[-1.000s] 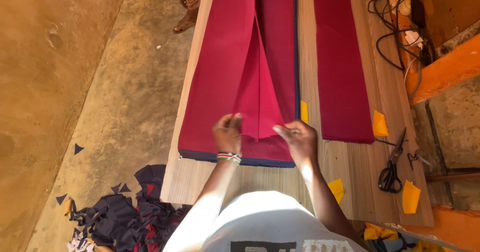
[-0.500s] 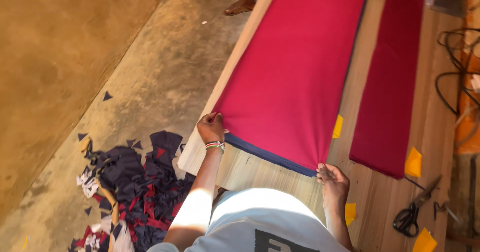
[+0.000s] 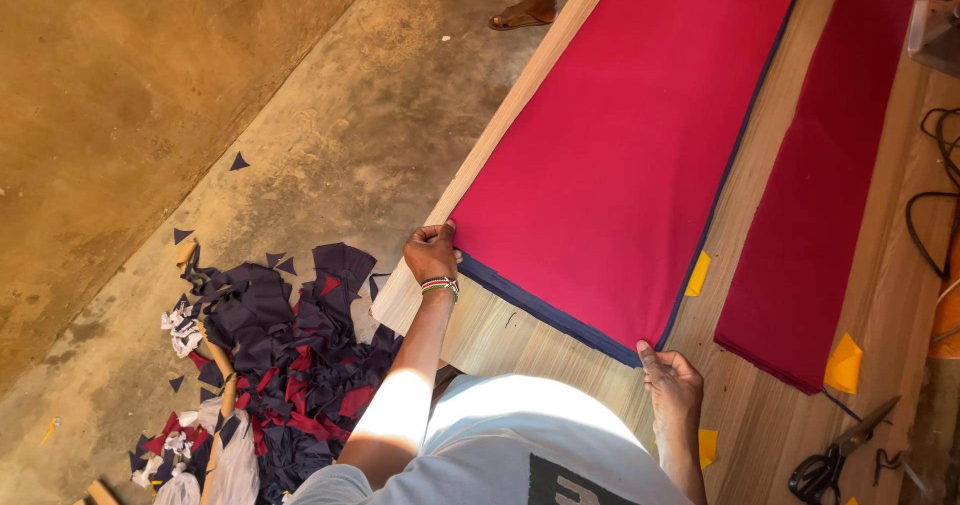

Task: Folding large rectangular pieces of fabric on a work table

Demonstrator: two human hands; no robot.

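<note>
Both hands (image 3: 432, 253) (image 3: 672, 385) grip the red cloth's (image 3: 620, 155) near corners.

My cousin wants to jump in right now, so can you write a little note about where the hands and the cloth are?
Left hand: pinching the near left corner of the red cloth.
Right hand: gripping the near right corner.
The cloth lies flat on the wooden table, over a dark blue layer.
Done: the cloth is spread smooth.
Left: cannot tell.
Nearby: narrower red strip, scissors.
</note>
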